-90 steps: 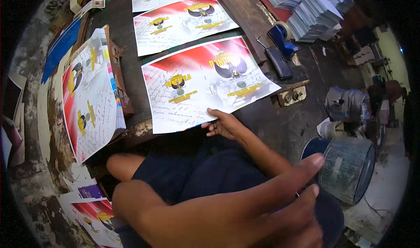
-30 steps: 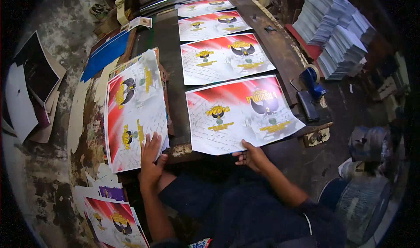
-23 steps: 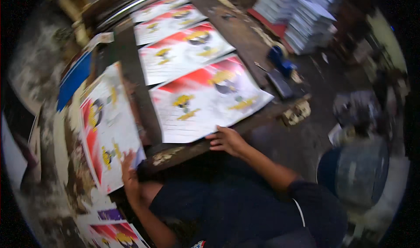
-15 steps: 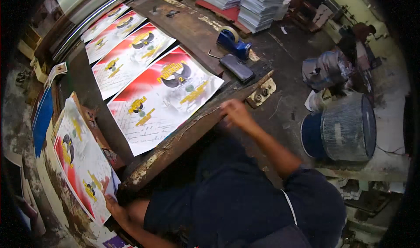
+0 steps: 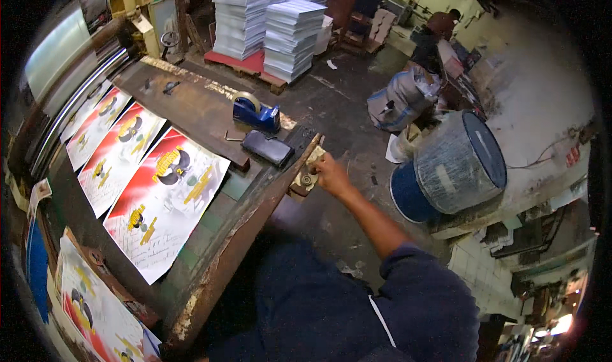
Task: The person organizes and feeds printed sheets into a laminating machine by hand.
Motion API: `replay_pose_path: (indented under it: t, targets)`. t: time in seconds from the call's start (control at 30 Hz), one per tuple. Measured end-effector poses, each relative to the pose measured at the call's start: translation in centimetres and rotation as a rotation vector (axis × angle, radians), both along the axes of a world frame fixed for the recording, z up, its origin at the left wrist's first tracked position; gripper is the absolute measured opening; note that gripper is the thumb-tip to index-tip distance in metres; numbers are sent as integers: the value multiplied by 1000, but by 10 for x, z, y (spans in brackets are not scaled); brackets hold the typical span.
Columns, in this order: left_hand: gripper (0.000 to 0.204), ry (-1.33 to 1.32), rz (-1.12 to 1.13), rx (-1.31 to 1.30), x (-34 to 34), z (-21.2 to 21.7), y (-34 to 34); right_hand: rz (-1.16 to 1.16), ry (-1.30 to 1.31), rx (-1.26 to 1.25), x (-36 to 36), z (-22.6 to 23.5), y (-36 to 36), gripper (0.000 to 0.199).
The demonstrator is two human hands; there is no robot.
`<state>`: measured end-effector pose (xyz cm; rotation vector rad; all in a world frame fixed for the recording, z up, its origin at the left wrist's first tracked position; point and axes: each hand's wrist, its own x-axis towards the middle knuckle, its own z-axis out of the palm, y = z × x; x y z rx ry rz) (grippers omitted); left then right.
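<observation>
My right hand (image 5: 328, 174) is at the cream switch box (image 5: 305, 178) on the table's front right corner. Its fingers are curled against the box, and their tips are hidden. My left hand is out of view. Several printed sheets in red, white and yellow lie in an overlapping row on the dark flat bed of the machine; the nearest sheet (image 5: 167, 202) lies a little back from the front edge. At the lower left, similar printed sheets (image 5: 95, 308) lean in a pile beside the bed.
A blue tape dispenser (image 5: 255, 113) and a dark flat case (image 5: 268, 147) stand near the corner. Behind are tall white paper stacks (image 5: 293, 40) on a pallet. A blue drum (image 5: 456, 164) and a full sack (image 5: 401, 100) stand right. Another person (image 5: 443, 24) bends far back.
My right hand has moved up to the switch box. The row of sheets has shifted away from the front edge toward the rollers. The view has turned right, and my left hand has left it.
</observation>
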<state>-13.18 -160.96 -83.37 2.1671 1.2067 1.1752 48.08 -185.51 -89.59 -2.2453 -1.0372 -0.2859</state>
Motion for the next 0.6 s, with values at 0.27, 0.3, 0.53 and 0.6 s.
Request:
replay_pose_path:
  t: [0.27, 0.3, 0.53, 0.6]
  targets:
    - [30, 10, 33, -31, -18, 16, -47, 324, 237, 223, -153, 42, 52, 33]
    - [28, 2, 36, -34, -22, 21, -57, 373, 259, 233, -173, 41, 60, 33]
    - [14, 308, -188, 142, 1, 66, -143, 1022, 1427, 4, -293, 49, 100, 53]
    - [28, 536, -201, 180, 4, 69, -162, 989, 1603, -41, -306, 32, 102, 51]
